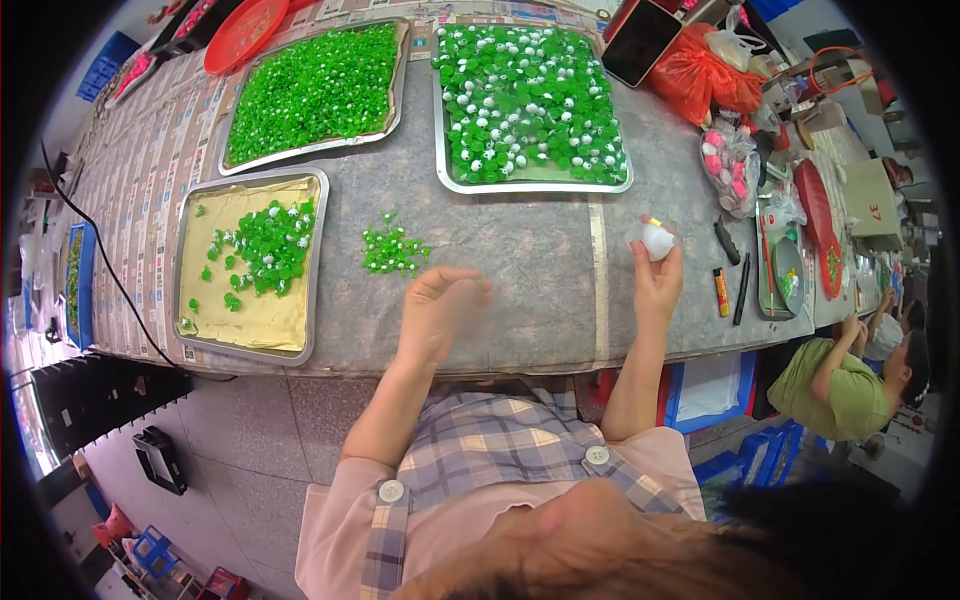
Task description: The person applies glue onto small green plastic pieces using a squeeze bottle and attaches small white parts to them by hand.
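Note:
My right hand (655, 285) is raised over the table, its fingers closed around a small white rounded object (655, 239) with a yellow and orange top. Near the middle of the table hovers my left hand (435, 310), fingers curled together and smeared by motion; what they pinch, if anything, is hidden. Just beyond it lies a loose pile of small green pieces with white dots (392, 247). To the left, a metal tray (310, 270) lined with yellowish paper holds green leafy pieces with white round parts (272, 245), heaped toward its right side.
Two fuller metal trays stand farther back: one of small green pieces (318, 90), one of green leaves with white balls (530, 110). At right lie a glue stick (721, 292), a black pen (742, 290) and a bag of pink-and-white balls (729, 170). A person in green (835, 385) sits far right.

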A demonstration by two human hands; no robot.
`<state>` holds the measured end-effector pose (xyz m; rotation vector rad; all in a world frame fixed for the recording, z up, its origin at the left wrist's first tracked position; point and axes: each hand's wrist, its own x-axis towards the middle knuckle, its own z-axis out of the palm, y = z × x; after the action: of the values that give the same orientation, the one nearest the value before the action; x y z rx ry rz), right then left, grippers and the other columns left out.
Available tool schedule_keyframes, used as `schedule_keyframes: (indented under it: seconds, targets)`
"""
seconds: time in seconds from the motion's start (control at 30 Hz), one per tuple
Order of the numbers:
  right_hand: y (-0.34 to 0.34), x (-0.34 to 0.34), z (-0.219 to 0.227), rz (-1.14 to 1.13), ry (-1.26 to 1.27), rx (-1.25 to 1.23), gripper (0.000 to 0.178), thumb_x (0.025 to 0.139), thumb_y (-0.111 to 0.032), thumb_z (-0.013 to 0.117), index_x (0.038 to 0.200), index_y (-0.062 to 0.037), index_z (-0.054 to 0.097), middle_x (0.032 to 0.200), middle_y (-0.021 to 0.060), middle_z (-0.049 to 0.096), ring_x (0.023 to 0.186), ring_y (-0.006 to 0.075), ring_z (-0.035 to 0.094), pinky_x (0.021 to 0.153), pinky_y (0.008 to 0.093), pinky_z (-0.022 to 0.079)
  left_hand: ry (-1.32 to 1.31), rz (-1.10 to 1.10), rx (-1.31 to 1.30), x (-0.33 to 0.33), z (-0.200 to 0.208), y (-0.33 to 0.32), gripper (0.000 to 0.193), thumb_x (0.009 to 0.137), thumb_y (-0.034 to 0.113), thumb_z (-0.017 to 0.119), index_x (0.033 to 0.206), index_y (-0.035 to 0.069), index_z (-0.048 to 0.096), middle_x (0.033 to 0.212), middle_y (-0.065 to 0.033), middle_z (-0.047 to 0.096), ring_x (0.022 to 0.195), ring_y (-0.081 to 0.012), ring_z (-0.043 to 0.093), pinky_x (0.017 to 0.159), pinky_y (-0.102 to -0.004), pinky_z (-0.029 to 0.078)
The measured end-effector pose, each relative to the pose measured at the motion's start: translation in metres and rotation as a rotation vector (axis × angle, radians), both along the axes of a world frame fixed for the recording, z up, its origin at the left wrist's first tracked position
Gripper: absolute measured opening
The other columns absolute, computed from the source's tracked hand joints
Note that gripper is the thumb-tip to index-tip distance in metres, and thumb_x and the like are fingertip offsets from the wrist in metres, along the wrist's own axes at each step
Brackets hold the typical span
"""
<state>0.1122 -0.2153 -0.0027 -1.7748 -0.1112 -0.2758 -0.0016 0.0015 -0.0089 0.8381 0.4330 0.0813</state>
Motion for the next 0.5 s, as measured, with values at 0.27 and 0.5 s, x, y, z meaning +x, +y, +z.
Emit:
schedule_keyframes:
  seconds: [0.27, 0.5]
  targets:
    - [0.042, -0.045, 0.032, 0.303, 0.028, 0.263, 0.034, 0.065, -0.024, 0.066, 0.086, -0.0017, 0.049, 0.077, 0.0006, 0.048, 0.069, 0.0073, 0.045, 0.061, 0.0181, 0.035, 0.000, -0.020, -0.187, 0.000, 0.006, 0.000, 0.012, 0.074, 0.009, 0.054, 0.083, 0.003, 0.054, 0.071, -0.0070, 0.056, 0.059, -0.0114, 0.054, 0.055, -0.0223, 0.048]
    - [0.058, -0.053, 0.038, 0.289, -0.106, 0.296, 0.040, 0.056, -0.028, 0.072, 0.077, -0.0033, 0.048, 0.070, -0.0003, 0.045, 0.061, 0.0064, 0.040, 0.054, 0.0183, 0.032, 0.112, -0.017, -0.165, -0.001, 0.014, 0.002, 0.012, 0.077, 0.001, 0.043, 0.086, 0.000, 0.051, 0.071, -0.0074, 0.053, 0.059, -0.0125, 0.051, 0.056, -0.0258, 0.045]
